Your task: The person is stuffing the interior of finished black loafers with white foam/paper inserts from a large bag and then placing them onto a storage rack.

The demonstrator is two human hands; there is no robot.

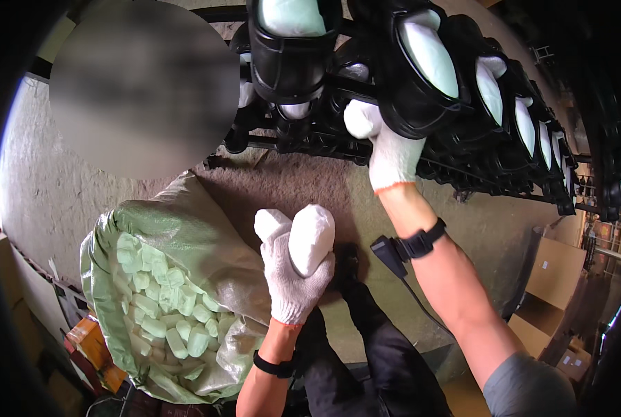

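"White wads (312, 240): where do we have them in the head view?"

"Two sit in our left hand (289, 281), gloved fingers curled round them, just beside the right edge of the green sack (185, 222). Many more fill its mouth."

"And our right hand (397, 156)?"

"It reaches under a black boot (421, 118) at the rack's (352, 87) near edge, another wad by its thumb side. The boot hides the fingers, so we cannot tell their grip."

"Which step, then?"

"Near-edge boots already show white filling, so we judge we're stuffing lower ones. Next calls for guiding a wad in without knocking the front boot."
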